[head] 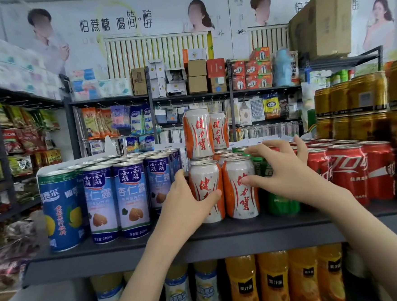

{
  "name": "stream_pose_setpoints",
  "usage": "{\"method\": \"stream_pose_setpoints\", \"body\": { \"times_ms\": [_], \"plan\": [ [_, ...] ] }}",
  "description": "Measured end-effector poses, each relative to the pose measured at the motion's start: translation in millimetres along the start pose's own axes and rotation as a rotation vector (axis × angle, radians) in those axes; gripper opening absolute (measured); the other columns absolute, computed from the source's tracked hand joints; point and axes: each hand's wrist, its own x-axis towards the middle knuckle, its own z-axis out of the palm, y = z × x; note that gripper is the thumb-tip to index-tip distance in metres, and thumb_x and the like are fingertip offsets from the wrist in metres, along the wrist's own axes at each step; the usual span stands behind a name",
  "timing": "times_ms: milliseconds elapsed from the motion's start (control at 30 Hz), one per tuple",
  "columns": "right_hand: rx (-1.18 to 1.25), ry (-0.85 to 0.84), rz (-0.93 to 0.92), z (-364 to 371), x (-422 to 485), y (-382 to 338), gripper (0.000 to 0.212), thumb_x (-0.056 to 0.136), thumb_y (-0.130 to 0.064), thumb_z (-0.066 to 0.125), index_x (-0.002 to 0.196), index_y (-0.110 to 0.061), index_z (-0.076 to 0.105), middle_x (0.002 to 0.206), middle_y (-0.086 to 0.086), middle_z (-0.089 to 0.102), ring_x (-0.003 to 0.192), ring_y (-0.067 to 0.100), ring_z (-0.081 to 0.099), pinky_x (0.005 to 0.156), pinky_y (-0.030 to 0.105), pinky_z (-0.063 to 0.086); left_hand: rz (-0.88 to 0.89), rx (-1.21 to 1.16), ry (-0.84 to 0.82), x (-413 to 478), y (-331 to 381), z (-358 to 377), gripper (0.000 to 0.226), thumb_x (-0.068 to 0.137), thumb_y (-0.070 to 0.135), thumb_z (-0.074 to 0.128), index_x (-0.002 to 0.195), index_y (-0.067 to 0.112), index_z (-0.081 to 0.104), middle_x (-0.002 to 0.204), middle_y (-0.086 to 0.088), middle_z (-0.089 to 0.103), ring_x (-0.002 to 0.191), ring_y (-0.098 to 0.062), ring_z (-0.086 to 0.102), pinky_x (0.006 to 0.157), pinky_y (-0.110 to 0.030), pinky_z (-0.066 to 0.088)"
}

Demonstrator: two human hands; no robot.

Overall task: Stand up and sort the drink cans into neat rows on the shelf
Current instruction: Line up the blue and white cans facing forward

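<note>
**Head view: both hands on the front orange-and-white cans**

Left hand [186,198]: thumb across the face, fingers curled behind the left front can [203,173], wrapped at mid-height. Right hand [288,170]: fingers spread and loose, thumb tip pressing the right front can [241,199]. Unclear whether its fingertips touch the green cans [281,203] behind.

Both front cans stand upright and touching near the front edge of the shelf [199,239], between the blue cans [131,197] and the green ones. The stacked cans [197,132] sit on the row behind.

Judgement: thin stiff metal, smooth sides, probably full and weighty. Hold round the waist and slide gently, so the stack stays put.
</note>
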Motion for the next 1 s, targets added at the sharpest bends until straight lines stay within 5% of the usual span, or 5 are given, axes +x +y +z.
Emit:
{"method": "stream_pose_setpoints", "body": {
  "times_ms": [300, 533, 667, 767, 1000],
  "plan": [
    [-0.201, -0.008, -0.116, 10.3, -11.8, -1.9, 0.088, 0.075, -0.072, 0.042, 0.148, -0.028, 0.018, 0.144, -0.012, 0.041, 0.143, 0.014, 0.005, 0.108, 0.048, -0.021, 0.018, 0.045, 0.059, 0.3, 2.1, 12.6, 0.077, 0.081, 0.045, 0.066, 0.14, 0.021, 0.023, 0.136, 0.0, 0.048, 0.12, -0.017, 0.049, 0.089, -0.028, 0.041],
    [-0.1, 0.204, -0.017, -8.8, -32.2, 31.3, 0.077, 0.08, -0.056, 0.056, 0.146, -0.03, 0.026, 0.143, -0.006, 0.044, 0.141, 0.014, 0.011, 0.111, 0.047, -0.012, 0.252, 0.263, 0.238, -26.8, 23.2, 26.8, 0.103, 0.08, 0.059, 0.057, 0.145, 0.032, -0.018, 0.157, -0.005, -0.012, 0.144, -0.025, -0.004, 0.115, -0.047, 0.004],
    [-0.028, 0.25, 0.088, -32.0, -49.3, 63.3, 0.073, 0.082, -0.039, 0.065, 0.145, -0.032, 0.028, 0.145, -0.004, 0.039, 0.14, 0.014, 0.013, 0.112, 0.04, -0.009, 0.487, 0.404, 0.375, -25.2, 47.3, 38.4, 0.061, 0.085, 0.053, 0.051, 0.139, 0.028, 0.038, 0.146, -0.008, 0.038, 0.139, -0.034, 0.023, 0.106, -0.064, 0.003],
    [-0.042, 0.235, 0.104, -37.1, -60.9, 84.0, 0.068, 0.083, -0.038, 0.064, 0.143, -0.027, 0.034, 0.145, -0.004, 0.04, 0.138, 0.015, 0.017, 0.109, 0.03, -0.001, 0.503, 0.478, 0.382, -21.0, 67.9, 53.9, 0.053, 0.082, 0.054, 0.044, 0.126, 0.027, 0.055, 0.128, 0.001, 0.058, 0.132, -0.03, 0.039, 0.104, -0.062, -0.009],
    [-0.073, 0.173, 0.01, -39.0, -66.2, 118.2, 0.072, 0.079, -0.056, 0.051, 0.143, -0.028, 0.035, 0.141, -0.005, 0.045, 0.136, 0.016, 0.023, 0.109, 0.031, -0.006, 0.393, 0.68, 0.293, -6.3, 98.4, 92.6, 0.067, 0.087, 0.067, 0.027, 0.146, 0.042, 0.01, 0.146, 0.004, 0.041, 0.144, -0.024, 0.012, 0.098, -0.06, -0.026]
  ]
}}
